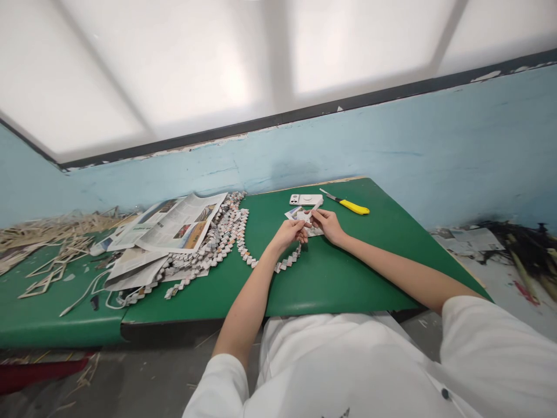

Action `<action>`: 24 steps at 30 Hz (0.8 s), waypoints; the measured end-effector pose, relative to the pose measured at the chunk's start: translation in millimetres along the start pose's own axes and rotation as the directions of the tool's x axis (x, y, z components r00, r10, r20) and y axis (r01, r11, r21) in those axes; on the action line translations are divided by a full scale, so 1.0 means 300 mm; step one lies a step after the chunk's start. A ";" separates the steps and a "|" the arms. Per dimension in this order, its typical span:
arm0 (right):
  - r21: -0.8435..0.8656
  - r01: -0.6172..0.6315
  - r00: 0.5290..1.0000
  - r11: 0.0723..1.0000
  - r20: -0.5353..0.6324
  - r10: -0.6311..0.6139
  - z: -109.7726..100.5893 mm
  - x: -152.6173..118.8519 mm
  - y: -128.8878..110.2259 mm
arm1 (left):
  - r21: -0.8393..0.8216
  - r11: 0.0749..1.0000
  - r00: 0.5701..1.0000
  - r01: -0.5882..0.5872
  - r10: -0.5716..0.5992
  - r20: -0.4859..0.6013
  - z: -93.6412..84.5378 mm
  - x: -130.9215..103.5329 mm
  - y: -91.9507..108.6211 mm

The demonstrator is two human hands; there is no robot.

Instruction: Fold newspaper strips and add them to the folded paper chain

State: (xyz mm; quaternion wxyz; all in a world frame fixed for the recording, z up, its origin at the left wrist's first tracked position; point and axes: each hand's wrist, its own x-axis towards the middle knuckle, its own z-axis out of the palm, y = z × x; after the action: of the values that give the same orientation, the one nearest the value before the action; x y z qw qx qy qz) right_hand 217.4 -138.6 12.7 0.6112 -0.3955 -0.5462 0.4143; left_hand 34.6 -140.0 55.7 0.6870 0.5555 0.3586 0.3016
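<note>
Over the green tabletop [339,278], my left hand [288,234] is closed around the end of a folded-paper zigzag chain [284,265]. The chain curves off to the left toward a heap. My right hand [328,225] pinches a narrow folded paper strip [317,205] beside the chain's end, its fingertips almost touching those of my left hand. Small paper pieces [293,213] lie just behind and under my hands; how the strip meets the chain is hidden by my fingers.
A phone [306,200] and a yellow-handled knife [354,206] lie behind my hands. To the left are newspaper sheets [183,223], heaped paper chains [221,232], a white cable [82,296] and thin wooden strips [61,255]. A blue wall [391,133] stands behind the table.
</note>
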 end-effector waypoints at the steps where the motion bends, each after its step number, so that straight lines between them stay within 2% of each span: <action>1: -0.017 0.007 1.000 1.000 0.003 -0.007 0.001 -0.003 -0.011 | -0.004 1.000 1.000 -0.002 0.002 0.010 -0.001 0.000 -0.001; 6: -0.150 0.083 0.996 0.985 -0.026 -0.088 0.004 -0.019 -0.043 | -0.016 1.000 1.000 0.003 -0.002 0.028 0.000 -0.005 0.004; 11: -0.244 0.132 0.990 0.961 -0.011 -0.139 -0.005 -0.022 -0.010 | -0.051 0.998 0.998 0.047 -0.046 0.036 0.000 -0.007 0.015; 13: -0.296 0.222 0.975 0.929 0.041 -0.220 -0.013 -0.021 0.006 | -0.068 0.996 0.997 0.058 -0.055 0.045 -0.003 -0.009 0.018; 17: -0.434 0.399 0.917 0.808 0.172 -0.360 -0.026 -0.018 0.017 | -0.092 0.993 0.996 0.077 -0.071 0.058 -0.007 -0.014 0.023; 20: -0.475 0.443 0.896 0.760 0.207 -0.393 -0.028 -0.019 0.010 | -0.105 0.991 0.995 0.088 -0.082 0.058 -0.007 -0.016 0.024; 24: -0.472 0.477 0.876 0.741 0.190 -0.443 -0.018 -0.022 -0.008 | -0.097 0.992 0.995 0.084 -0.080 0.051 -0.006 -0.015 0.022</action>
State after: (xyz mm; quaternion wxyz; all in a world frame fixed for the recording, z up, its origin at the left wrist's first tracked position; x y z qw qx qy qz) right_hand 222.6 -145.7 12.2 0.5508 -0.3808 -0.7351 0.1056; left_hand 30.4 -141.4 62.6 0.7339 0.5123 0.3493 0.2773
